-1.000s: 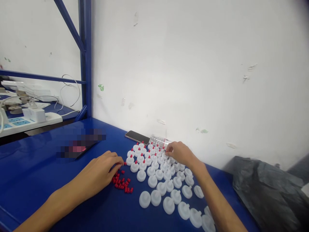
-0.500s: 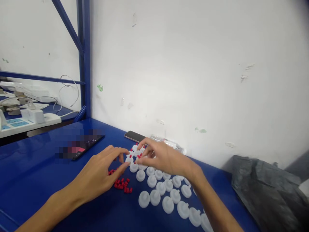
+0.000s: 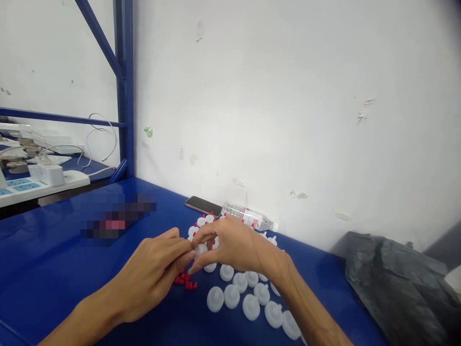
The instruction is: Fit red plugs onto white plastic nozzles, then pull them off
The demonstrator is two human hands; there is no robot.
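Over the blue table, my left hand (image 3: 154, 274) is closed, its thumb and forefinger pinched at the edge of a white spouted cap (image 3: 200, 249). My right hand (image 3: 236, 245) curls around the same cap from the other side, its fingertips close to my left fingertips. The spout is hidden by my fingers. Below my hands lies a small heap of red caps (image 3: 187, 281), partly covered. Behind them stand white spouted caps with red caps on their tips (image 3: 201, 221). White spouted caps without red tips (image 3: 232, 295) spread in rows toward the front right.
A phone (image 3: 203, 205) and a plastic bottle (image 3: 252, 216) lie along the wall. A blurred-out dark object (image 3: 118, 220) rests on the left. A dark plastic bag (image 3: 392, 283) sits at the right, and a power strip (image 3: 46, 185) lies beyond the blue frame (image 3: 126, 96).
My hands have come together and now meet around a white spouted cap. My left fingers, apart before, have closed. My right hand has shifted slightly left and down, showing more of the bottle.
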